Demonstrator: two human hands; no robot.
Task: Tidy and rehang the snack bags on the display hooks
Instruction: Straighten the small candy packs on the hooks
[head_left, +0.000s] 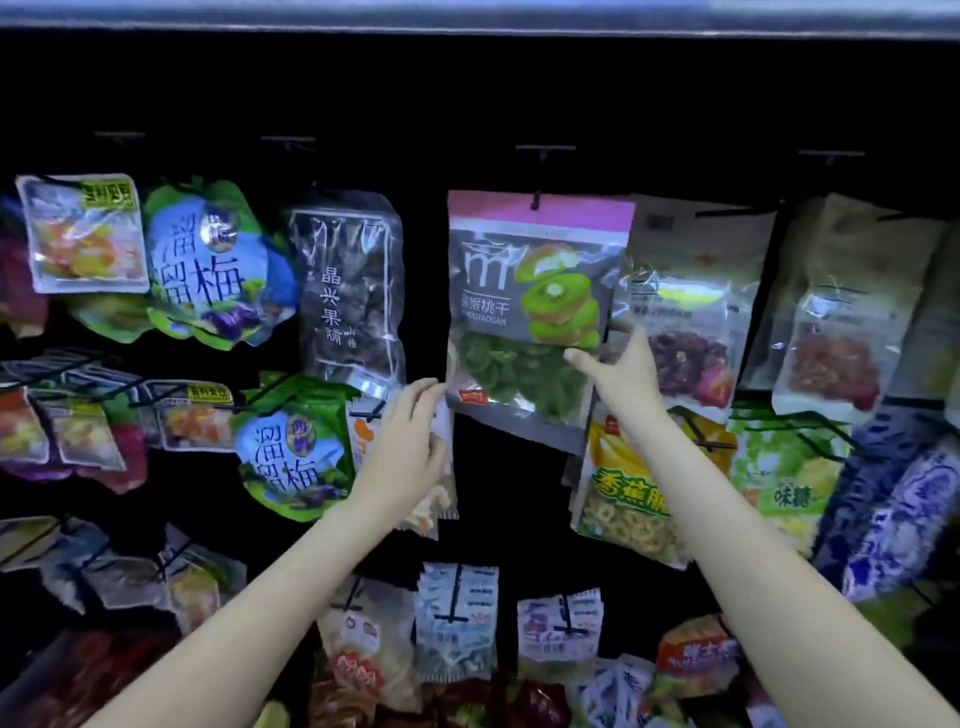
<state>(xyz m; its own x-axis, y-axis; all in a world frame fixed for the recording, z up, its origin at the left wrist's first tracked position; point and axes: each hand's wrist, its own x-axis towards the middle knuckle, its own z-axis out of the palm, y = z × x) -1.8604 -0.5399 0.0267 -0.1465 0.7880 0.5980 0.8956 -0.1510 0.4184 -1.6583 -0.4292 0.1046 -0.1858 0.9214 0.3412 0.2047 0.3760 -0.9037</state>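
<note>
A dried kiwi bag (524, 306) with a pink top band hangs on a black display hook (536, 200) in the middle of the rack. My right hand (623, 369) holds its lower right edge, thumb across the front and fingers behind. My left hand (410, 441) pinches the bag's lower left corner, in front of a white and orange snack bag (439, 499) on the row below. The kiwi bag hangs slightly tilted, its bottom pulled toward me.
A dark clear bag (348, 291) hangs to the left, blue-green plum bags (208, 265) further left. Red dried-fruit bags (685, 317) hang right, a banana chip bag (623, 493) below. Bare hooks (545, 148) line the top row. More packets fill the lower rows.
</note>
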